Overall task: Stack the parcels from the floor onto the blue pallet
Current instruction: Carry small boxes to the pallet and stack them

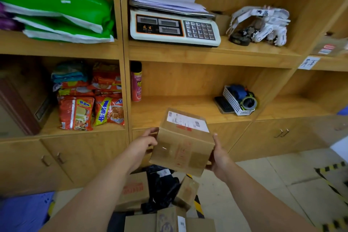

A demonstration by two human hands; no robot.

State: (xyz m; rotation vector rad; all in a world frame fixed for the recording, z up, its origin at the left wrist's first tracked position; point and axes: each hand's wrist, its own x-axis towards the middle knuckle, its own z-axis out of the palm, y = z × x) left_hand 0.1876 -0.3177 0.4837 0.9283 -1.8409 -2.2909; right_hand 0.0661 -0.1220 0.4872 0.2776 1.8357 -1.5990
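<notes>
Head view: a cardboard parcel (183, 142) held in mid-air by a two-sided grip. Left hand (146, 142) at 9 o'clock of the box, fingers curled round its left edge; right hand (218, 153) at 3 o'clock, thumb up along the right face, palm cupping the lower corner. Opposed pressure on both flanks probably serves to keep the box level, its shipping label (188, 121) uppermost. At 6 o'clock, on the floor, remaining parcels (134, 190) and a black poly mailer (162, 188) lie heaped. Blue pallet (24, 211) at 8 o'clock, low left, well apart from the box; a leftward carry appears to come next. Behind, at 12 o'clock, wooden shelving (207, 54) with a weighing scale (174, 28).
</notes>
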